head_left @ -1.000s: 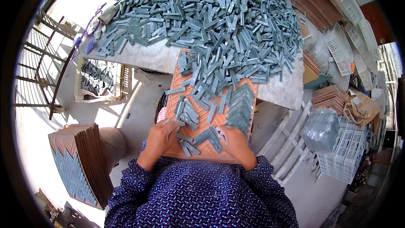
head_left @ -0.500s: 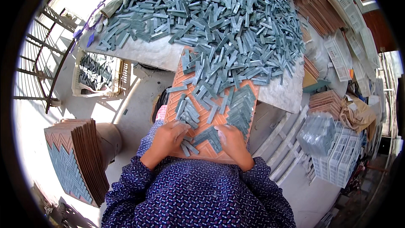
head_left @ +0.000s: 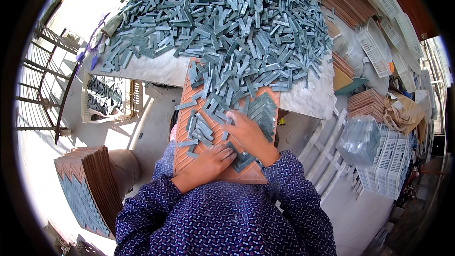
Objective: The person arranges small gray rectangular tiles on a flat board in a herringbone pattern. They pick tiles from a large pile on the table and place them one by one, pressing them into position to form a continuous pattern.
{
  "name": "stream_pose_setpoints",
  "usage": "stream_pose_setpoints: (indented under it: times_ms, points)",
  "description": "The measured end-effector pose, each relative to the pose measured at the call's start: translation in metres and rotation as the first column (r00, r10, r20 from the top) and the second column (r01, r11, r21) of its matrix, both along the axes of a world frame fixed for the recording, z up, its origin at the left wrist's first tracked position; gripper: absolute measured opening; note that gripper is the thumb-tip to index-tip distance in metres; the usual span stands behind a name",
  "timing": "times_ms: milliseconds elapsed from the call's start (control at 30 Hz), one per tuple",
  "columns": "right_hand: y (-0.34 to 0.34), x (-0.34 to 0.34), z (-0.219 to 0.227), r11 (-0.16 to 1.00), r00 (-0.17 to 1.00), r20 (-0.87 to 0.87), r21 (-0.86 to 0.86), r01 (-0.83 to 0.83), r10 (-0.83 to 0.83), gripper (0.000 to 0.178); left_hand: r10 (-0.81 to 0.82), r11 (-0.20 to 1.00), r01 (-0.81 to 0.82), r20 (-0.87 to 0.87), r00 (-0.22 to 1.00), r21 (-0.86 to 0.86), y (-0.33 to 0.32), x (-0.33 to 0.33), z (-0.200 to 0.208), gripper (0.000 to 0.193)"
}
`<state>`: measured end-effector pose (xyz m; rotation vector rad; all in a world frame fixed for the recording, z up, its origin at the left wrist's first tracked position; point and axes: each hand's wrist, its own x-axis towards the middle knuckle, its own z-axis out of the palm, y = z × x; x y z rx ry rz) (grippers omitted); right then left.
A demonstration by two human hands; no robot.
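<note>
An orange board [head_left: 182, 149] with raised zigzag ribs lies in front of me, its far end under a pile of grey-green stone strips [head_left: 237, 23]. On its right side, strips sit in a herringbone pattern [head_left: 263, 114]. My left hand [head_left: 206, 163] lies low over the board, fingers together, fingertips on a dark strip [head_left: 232, 147] beside the lower laid strips [head_left: 244, 161]. Farther up, my right hand [head_left: 249, 135] is bent, thumb and fingers closed at a strip [head_left: 225, 135] mid-board; its fingertips are partly hidden. Loose strips [head_left: 199, 128] lie left of it.
A pale table [head_left: 310, 97] carries the pile. At left are a crate of dark pieces [head_left: 85, 109] and a stack of boards with strips [head_left: 95, 175]. White crates [head_left: 381, 175], a clear-wrapped bundle [head_left: 358, 140] and a brown bag [head_left: 403, 114] stand at right.
My right hand has moved up and left from the lower laid strips to mid-board. My left hand has slid right and turned toward those laid strips. The whole view has shifted slightly.
</note>
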<state>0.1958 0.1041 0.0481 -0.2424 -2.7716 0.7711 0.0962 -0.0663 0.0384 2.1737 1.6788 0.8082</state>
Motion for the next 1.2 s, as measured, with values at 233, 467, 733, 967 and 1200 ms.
stream_pose_setpoints:
  times_ms: [233,467,733,967,1200]
  points:
    - [-0.001,0.017,0.006,0.972,0.987,0.109,-0.187,0.141,-0.122,0.031,0.139,0.989,-0.13,0.131,0.982,-0.073,-0.008,-0.009,0.0,0.027]
    - [-0.006,0.041,-0.012,0.756,0.956,0.229,-0.588,0.287,-0.185,0.037,0.265,0.964,-0.258,0.237,0.935,-0.061,-0.009,-0.016,0.006,0.017]
    - [-0.009,0.029,0.002,0.877,0.98,0.175,-0.453,0.162,-0.091,0.047,0.302,0.953,-0.281,0.273,0.914,-0.114,-0.017,-0.016,0.001,0.014]
    - [-0.012,0.027,-0.004,0.946,0.979,0.186,-0.295,0.132,-0.078,0.043,0.317,0.948,-0.3,0.255,0.914,-0.104,-0.018,-0.018,0.001,0.014]
    - [-0.012,0.031,-0.002,0.964,0.969,0.248,-0.254,0.082,-0.017,0.034,0.361,0.931,-0.365,0.161,0.918,-0.007,0.007,-0.036,0.008,0.012]
